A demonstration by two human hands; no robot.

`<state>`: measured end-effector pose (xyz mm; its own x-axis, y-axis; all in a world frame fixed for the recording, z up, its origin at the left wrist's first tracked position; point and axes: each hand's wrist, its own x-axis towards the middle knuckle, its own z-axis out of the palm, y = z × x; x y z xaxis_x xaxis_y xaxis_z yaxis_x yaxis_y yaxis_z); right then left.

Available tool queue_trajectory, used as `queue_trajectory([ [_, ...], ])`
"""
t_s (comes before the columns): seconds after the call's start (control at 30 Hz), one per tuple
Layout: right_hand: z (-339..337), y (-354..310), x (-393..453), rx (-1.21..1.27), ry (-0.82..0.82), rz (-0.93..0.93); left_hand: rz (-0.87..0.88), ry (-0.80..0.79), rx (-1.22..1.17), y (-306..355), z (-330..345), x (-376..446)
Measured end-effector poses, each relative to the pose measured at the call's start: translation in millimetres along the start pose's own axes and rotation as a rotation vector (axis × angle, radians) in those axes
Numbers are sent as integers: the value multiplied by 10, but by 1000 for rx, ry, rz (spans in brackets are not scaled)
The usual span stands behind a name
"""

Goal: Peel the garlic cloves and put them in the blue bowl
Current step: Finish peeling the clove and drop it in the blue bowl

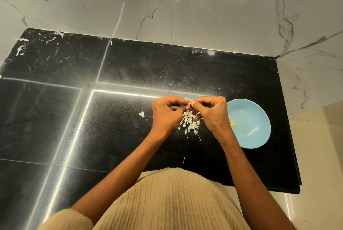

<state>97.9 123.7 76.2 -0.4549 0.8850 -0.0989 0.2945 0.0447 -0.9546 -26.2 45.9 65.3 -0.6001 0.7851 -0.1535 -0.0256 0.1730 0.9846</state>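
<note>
Garlic clove (189, 103): a small pale piece held above the black surface (130, 66), between the two hands, near the surface's right half and just left of the blue bowl. Only a sliver shows between the fingertips; what shows seems to stand roughly upright, but its long axis and which end is the tip cannot be told.
Left hand (166, 113): fingers curled, thumb and forefinger meeting at the clove's left side; this grip is pinching the clove.
Right hand (211, 111): fingers curled likewise, thumb tip against the clove's right side; this grip too is pinching the clove. The hand's far side overlaps the bowl's left rim in the view.
Blue bowl (258, 118): round, upright on the surface close to its right edge, about midway between far and near edges.
Peeled cloves (233, 124): a few yellowish pieces lying in the bowl's left part, partly hidden by the right wrist.
Garlic skins (189, 123): a loose heap of whitish flakes on the surface directly beneath the hands, with one stray flake (142, 114) just left of the left hand and another nearer the near edge.
Far-left corner scraps (22, 47): scattered pale bits near the surface's far-left corner.
Wall (185, 6): white marble tile with dark veining behind the far edge.
Person: forearms bare, a ribbed beige garment (167, 202) at the near edge.
</note>
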Motion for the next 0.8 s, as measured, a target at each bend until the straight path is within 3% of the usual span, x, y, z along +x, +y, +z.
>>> queue_trajectory([
  [0.8,40,-18,-6,133,13,47,322,55,203,-91,-25,31],
])
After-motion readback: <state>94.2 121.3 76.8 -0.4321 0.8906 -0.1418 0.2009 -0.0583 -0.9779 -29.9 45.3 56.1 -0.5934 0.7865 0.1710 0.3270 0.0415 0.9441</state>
